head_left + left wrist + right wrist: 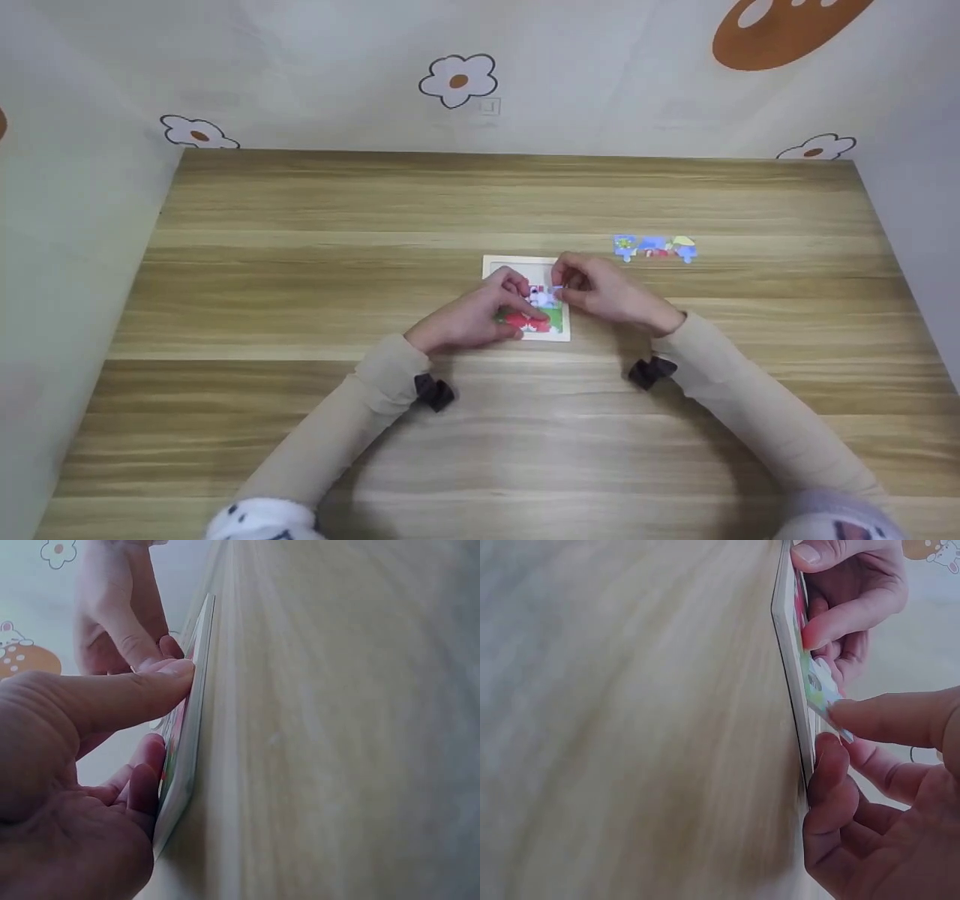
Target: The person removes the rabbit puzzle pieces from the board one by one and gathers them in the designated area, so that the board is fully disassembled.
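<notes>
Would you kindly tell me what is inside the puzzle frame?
Inside the frame, red and green pieces lie nearest the person, bare backing farthest away. The right hand pinches a tilted piece. Whatever the left hand covers cannot be seen.

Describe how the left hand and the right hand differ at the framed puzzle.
In the head view, the left hand reaches over the framed puzzle from its left side; the right hand comes in at its right edge. The left hand touches the puzzle with thumb and index finger; the right hand pinches a tilted puzzle piece. Both arms have beige sleeves.
</notes>
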### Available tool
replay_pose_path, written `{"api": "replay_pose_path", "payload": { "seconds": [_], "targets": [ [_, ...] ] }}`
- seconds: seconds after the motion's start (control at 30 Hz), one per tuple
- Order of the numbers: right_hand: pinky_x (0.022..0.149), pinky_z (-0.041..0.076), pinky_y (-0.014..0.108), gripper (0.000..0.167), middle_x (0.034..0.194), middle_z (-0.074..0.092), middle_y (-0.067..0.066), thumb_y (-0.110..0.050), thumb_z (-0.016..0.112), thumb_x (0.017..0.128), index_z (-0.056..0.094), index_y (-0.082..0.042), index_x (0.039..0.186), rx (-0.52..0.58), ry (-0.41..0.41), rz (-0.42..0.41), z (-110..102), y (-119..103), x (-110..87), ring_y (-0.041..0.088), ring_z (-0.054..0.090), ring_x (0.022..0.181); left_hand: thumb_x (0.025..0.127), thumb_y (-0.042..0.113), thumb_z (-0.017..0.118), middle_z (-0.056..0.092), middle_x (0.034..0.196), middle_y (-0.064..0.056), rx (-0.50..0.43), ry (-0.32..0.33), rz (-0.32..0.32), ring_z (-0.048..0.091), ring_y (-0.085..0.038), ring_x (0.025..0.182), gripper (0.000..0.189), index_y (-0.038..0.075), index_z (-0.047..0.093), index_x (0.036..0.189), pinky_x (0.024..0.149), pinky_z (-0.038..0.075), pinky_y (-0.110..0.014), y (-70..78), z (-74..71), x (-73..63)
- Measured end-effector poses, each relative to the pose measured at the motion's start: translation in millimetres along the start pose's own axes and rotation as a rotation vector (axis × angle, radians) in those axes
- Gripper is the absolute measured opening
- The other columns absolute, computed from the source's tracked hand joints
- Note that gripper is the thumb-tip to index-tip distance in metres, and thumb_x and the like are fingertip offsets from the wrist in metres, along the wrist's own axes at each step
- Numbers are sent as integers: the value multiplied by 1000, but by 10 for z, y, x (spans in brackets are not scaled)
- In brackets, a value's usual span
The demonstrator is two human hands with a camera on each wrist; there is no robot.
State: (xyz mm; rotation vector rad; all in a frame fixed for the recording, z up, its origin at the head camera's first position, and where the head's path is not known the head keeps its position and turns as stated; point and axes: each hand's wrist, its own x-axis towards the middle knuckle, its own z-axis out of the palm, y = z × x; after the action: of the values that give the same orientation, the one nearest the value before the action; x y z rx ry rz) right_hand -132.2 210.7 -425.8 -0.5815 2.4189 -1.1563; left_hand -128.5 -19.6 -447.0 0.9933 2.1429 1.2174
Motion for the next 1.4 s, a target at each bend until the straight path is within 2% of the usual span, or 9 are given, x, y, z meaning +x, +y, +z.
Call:
{"api": "replay_pose_path", "payload": {
  "seconds": [0.13,0.37,0.47,0.67,0.87,1.2,1.4],
  "targets": [
    [77,48,35,10,87,62,9,5,62,86,57,0,94,45,3,-12,5,-1,6,22,59,83,79,-7,70,42,117,-11,-5,0,3,39,-22,113,33,3,73,111,99,33,-32,-11,-1,5],
    [78,47,34,11,87,62,10,6,63,86,57,0,92,70,-17,-15,1,9,10,22,59,84,80,-7,70,42,118,-11,-3,-7,-13,38,-22,113,34,3,73,112,99,33,-31,15,-13,0],
    [79,46,33,10,88,61,10,6,62,86,56,1,92,107,-28,-13,1,23,7,23,58,85,80,-7,70,43,118,-12,5,-5,2,39,-22,113,34,2,72,112,98,34,-32,16,-10,-3],
    [79,44,30,8,88,61,14,7,61,86,56,3,92,172,-24,55,8,14,6,23,56,85,80,-7,69,42,118,-13,18,-3,17,39,-22,113,34,2,72,112,97,34,-31,22,-3,-6],
    [78,43,31,10,85,63,13,7,62,84,58,2,91,183,-3,96,-3,8,26,21,57,81,81,-7,68,41,119,-13,29,-10,1,39,-22,113,34,4,72,113,98,34,-33,42,-2,-10],
    [77,40,32,14,77,64,4,9,62,79,60,0,89,173,11,162,-21,16,74,18,58,76,80,-8,67,42,117,-12,56,-18,0,39,-23,112,35,5,72,113,96,34,-32,44,-1,5],
    [77,42,33,21,84,65,5,6,61,78,65,-2,97,133,-10,196,-21,-23,95,19,58,80,81,-7,68,42,119,-13,65,-16,-3,40,-23,113,35,5,72,114,96,35,-32,52,-10,-12]
  ]
}}
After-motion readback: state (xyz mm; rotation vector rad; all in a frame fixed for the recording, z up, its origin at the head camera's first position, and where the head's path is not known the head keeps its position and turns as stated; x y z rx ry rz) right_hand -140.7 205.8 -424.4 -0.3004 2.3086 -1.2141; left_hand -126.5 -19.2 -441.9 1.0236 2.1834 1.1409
